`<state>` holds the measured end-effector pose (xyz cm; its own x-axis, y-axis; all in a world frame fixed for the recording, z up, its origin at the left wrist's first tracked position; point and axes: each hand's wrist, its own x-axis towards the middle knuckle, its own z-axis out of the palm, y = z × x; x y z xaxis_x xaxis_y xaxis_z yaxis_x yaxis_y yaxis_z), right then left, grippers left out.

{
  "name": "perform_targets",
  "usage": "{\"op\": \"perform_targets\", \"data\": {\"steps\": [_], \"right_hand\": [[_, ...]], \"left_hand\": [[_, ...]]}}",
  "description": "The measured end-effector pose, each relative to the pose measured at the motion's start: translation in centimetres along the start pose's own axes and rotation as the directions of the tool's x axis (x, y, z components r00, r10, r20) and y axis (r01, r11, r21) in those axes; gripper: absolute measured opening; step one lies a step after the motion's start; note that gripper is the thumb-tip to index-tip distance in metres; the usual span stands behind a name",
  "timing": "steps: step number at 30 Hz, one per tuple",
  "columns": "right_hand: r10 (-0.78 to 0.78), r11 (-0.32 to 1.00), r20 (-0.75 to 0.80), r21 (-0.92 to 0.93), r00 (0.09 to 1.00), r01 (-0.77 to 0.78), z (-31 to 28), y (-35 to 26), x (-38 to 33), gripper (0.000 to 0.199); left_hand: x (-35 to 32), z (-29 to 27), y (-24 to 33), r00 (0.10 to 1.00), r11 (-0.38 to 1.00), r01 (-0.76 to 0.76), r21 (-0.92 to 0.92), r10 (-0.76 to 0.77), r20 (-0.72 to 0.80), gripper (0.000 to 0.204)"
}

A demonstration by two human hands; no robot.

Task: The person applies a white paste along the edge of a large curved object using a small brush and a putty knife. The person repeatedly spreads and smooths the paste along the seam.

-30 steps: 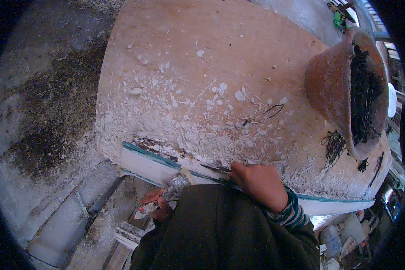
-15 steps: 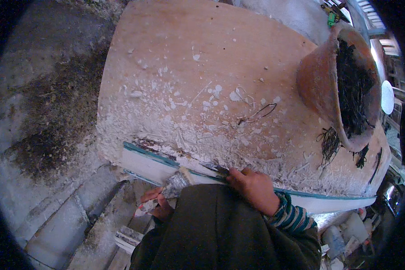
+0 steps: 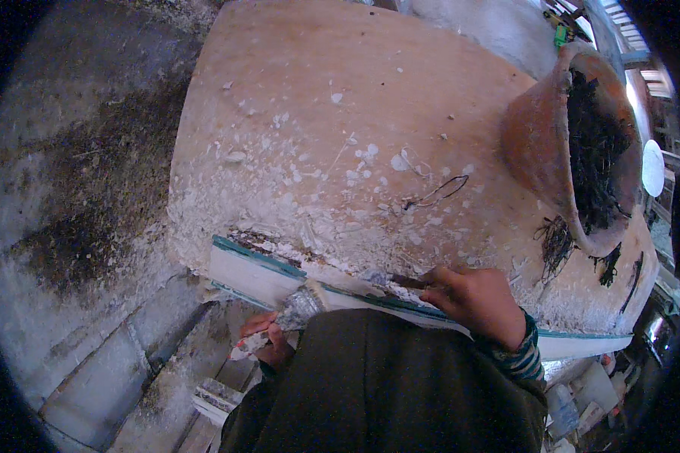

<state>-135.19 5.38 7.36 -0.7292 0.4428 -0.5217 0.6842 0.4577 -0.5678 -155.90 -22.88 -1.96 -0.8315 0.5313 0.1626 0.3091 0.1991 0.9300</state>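
Observation:
My left hand [image 3: 268, 341] is closed around the handle of a wide paintbrush [image 3: 301, 306]. Its pale bristles touch or lie close to a long white strip with teal edges [image 3: 243, 277] along the near side of the board. In my right hand [image 3: 480, 298] is a short dark-handled tool [image 3: 409, 281], perhaps a knife or scraper; its whitish tip [image 3: 375, 277] reaches the crusted seam above the strip. The blade's exact shape is unclear. My dark apron [image 3: 366, 377] hides part of the strip.
A large wooden board [image 3: 340, 98] carries white crumbs and a dark loop of cord [image 3: 437, 192]. An orange-brown pot [image 3: 533, 140] with dark strands inside lies tilted at the right. Dark debris [image 3: 102, 204] covers the left floor; containers [image 3: 563, 408] stand lower right.
My right hand has moved right, and more of the dark tool and its pale tip now shows. The left hand and brush have barely moved; the whole view has shifted slightly.

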Motion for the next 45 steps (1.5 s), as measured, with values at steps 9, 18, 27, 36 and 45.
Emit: {"op": "perform_targets", "data": {"steps": [9, 18, 27, 36, 45], "right_hand": [[0.163, 0.986, 0.031, 0.032, 0.986, -0.164, -3.2, 1.4, -1.6, 0.022], [0.034, 0.993, 0.093, 0.110, 0.995, -0.044, 0.5, 3.2, -1.6, 0.020], [0.061, 0.983, 0.069, 0.168, 0.996, -0.072, 1.6, 2.5, -1.9, 0.020], [0.133, 0.976, 0.085, 0.164, 0.987, -0.146, 3.4, 2.3, -1.2, 0.020], [0.121, 0.972, 0.051, 0.194, 0.991, -0.129, 4.4, 2.9, -1.1, 0.020]], "left_hand": [[-0.6, -0.7, -0.7, 1.000, 0.999, 0.024, -0.030, -0.023, 0.011, 0.029], [-1.0, -1.3, -1.2, 1.000, 0.999, 0.000, 0.039, 0.000, -0.011, 0.029], [-0.7, -1.1, -1.1, 1.000, 0.998, -0.015, 0.067, 0.015, -0.004, 0.029], [-0.2, -0.9, -1.4, 0.999, 0.996, -0.032, 0.081, 0.033, -0.015, 0.030], [-0.1, -0.9, -1.7, 0.999, 0.995, -0.046, 0.086, 0.048, -0.019, 0.030]]}}
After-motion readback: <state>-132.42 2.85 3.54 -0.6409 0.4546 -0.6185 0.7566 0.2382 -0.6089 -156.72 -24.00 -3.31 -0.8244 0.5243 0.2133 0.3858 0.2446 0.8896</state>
